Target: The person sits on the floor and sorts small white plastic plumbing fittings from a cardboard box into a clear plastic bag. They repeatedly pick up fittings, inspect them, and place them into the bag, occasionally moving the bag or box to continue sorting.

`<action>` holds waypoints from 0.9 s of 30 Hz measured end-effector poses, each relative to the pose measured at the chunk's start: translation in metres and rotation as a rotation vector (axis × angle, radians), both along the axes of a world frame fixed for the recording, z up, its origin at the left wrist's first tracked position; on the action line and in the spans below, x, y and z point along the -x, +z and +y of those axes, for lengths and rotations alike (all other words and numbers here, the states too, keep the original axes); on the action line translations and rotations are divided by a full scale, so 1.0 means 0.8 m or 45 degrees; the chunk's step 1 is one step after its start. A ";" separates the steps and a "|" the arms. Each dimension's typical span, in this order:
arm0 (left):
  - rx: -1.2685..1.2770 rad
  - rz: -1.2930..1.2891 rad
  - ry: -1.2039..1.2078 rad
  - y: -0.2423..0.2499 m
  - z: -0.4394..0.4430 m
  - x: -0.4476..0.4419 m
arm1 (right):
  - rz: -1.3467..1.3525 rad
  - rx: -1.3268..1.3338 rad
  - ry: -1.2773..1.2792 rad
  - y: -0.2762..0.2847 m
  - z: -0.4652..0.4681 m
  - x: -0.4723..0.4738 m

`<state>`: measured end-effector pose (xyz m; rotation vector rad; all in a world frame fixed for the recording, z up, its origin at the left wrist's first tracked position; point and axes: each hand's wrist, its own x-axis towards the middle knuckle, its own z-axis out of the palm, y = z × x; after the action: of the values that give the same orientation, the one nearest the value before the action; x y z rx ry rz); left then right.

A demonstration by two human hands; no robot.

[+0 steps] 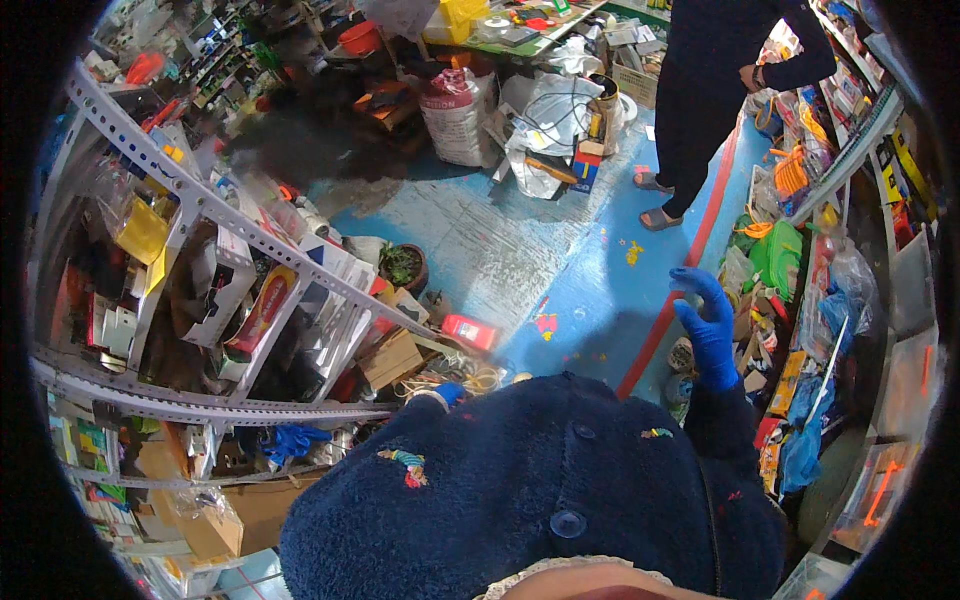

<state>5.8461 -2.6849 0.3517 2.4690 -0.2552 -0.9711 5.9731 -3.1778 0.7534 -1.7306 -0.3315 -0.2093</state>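
Note:
My right hand (pixel 709 330), in a blue glove, is raised in front of the right-hand shelves. Its thumb and fingers curve apart, and I see nothing held between them. Below and left of it, a red stripe (pixel 664 330) runs along the blue floor. Only a small part of my left hand (pixel 450 393), also blue-gloved, shows past my dark fleece sleeve; its fingers are hidden. Nearest to it is a tangle of pale cord or cable (pixel 480 379) by the left shelf's end, with a cardboard box (pixel 391 358) close by.
Perforated metal shelving (pixel 255 229) packed with boxes stands on the left. Packed shelves (pixel 795 300) line the right. Ahead stands a person in dark clothes (pixel 694 97). A filled sack (pixel 459 120), a potted plant (pixel 403 266) and a red box (pixel 470 331) are on the floor.

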 end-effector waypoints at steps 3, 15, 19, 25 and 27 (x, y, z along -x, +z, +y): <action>-0.002 0.005 -0.006 0.001 0.003 -0.002 | 0.023 -0.028 -0.016 0.000 0.001 0.002; -0.002 0.021 -0.020 0.002 0.001 -0.018 | 0.010 -0.033 -0.042 -0.002 0.002 0.002; 0.006 0.024 -0.019 0.002 0.001 -0.021 | 0.034 -0.057 -0.053 -0.001 0.005 0.002; 0.017 0.020 -0.026 0.002 0.003 -0.021 | 0.017 -0.027 -0.055 0.004 0.009 0.004; 0.020 0.015 -0.027 0.001 0.005 -0.020 | 0.007 -0.020 -0.054 0.004 0.009 0.004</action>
<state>5.8625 -2.6813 0.3527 2.4503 -0.2845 -0.9884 5.9699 -3.1709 0.7564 -1.7232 -0.2886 -0.2376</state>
